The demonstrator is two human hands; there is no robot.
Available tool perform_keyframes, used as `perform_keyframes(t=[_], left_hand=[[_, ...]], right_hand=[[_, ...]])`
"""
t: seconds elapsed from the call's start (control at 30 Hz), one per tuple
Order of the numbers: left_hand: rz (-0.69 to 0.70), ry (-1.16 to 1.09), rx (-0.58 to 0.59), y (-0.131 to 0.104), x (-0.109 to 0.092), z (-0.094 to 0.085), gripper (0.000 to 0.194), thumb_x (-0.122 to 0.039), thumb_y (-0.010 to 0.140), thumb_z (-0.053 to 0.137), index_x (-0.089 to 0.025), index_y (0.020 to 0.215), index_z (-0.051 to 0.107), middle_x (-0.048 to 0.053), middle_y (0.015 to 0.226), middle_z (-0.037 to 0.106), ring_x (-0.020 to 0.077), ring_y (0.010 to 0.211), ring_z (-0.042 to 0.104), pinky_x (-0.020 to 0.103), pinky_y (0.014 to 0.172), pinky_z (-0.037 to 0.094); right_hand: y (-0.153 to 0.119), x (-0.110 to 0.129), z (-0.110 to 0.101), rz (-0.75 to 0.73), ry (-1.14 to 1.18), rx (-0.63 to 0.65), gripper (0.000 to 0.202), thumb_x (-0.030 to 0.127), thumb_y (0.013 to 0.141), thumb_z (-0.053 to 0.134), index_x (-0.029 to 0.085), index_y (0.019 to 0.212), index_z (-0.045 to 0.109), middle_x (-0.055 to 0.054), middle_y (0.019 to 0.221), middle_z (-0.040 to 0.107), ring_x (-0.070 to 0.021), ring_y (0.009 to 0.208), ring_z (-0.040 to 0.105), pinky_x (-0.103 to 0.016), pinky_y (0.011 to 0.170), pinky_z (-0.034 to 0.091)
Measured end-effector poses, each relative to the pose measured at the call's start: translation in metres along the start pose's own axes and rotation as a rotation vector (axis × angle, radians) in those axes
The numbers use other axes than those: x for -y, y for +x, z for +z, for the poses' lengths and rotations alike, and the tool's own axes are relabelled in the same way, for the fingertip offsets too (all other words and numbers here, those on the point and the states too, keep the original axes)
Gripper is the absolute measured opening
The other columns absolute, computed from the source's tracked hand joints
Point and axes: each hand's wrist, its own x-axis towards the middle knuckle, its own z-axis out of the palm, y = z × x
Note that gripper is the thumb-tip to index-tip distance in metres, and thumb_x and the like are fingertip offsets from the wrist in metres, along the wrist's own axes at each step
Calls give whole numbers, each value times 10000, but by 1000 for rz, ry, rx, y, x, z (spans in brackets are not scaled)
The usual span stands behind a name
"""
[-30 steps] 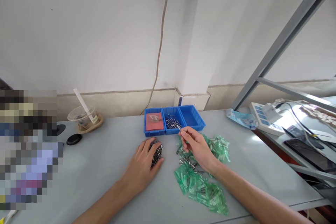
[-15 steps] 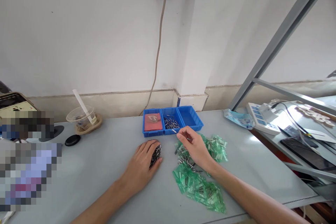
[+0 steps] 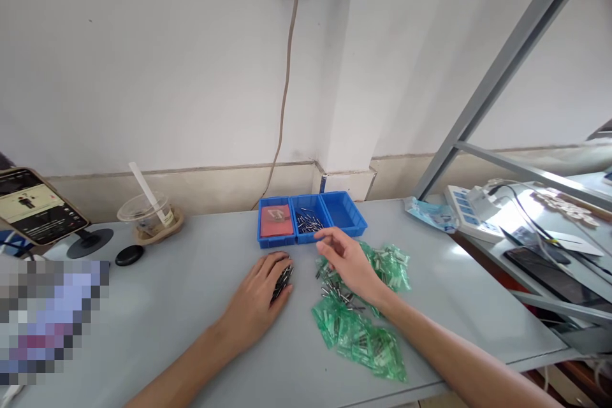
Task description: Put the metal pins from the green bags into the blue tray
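My left hand point(image 3: 258, 293) rests on the table, its fingers and thumb curled around a heap of small dark metal pins point(image 3: 282, 284). In front of the middle blue bin point(image 3: 310, 238), my right hand point(image 3: 351, 268) hovers with thumb and forefinger slightly apart; no pin shows between them. Several metal pins point(image 3: 307, 219) lie in that bin. Beneath and beside my right hand are green plastic bags point(image 3: 366, 341) filled with pins, and some loose pins point(image 3: 340, 294) lie among them.
The left blue bin point(image 3: 276, 243) holds a red packet point(image 3: 276, 223); another blue bin point(image 3: 345, 213) adjoins on the right. A plastic cup point(image 3: 143, 213), a black disc point(image 3: 129, 255) and a phone on a stand point(image 3: 41, 207) are leftward. A metal frame point(image 3: 488, 83) and power strip point(image 3: 471, 213) stand right.
The pin that stuck out from my right fingertips toward the middle bin is no longer seen there, and the fingers have parted. My left hand stays around its pins. The view has shifted slightly.
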Motion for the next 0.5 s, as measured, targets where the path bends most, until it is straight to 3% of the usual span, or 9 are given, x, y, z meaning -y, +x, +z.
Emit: perform_keyframes(t=[0.07,0.17,0.33,0.5], left_hand=[[-13,26,-27,0,0,0,399,-275,1047,555,-275,1443,501,97,1478,528,301,1373,513,509,1126,504],[-40,54,-37,0,0,0,395,-292,1038,572,-270,1429,515,103,1464,528,311,1347,523,519,1104,514],[-51,43,-15,0,0,1,393,-296,1044,564,-267,1432,508,104,1442,534,303,1317,533,506,1091,521],[-57,28,-4,-1,-1,0,392,-295,1047,560,-270,1433,501,96,1436,535,299,1320,525,503,1098,516]], right_hand=[[-4,1,-4,-161,-285,74,117,323,1018,591,268,1093,662,-22,957,642,-199,843,599,-334,738,485],[-9,2,-9,-332,-557,193,162,157,978,572,248,1076,663,-46,1061,640,-232,1009,582,-386,896,460],[-9,-1,-13,-345,-779,242,163,147,883,682,236,1016,655,-41,1056,627,-245,980,546,-399,901,428],[-5,-3,-15,-349,-821,259,74,162,963,623,235,951,634,-30,1018,624,-234,957,534,-383,874,402]])
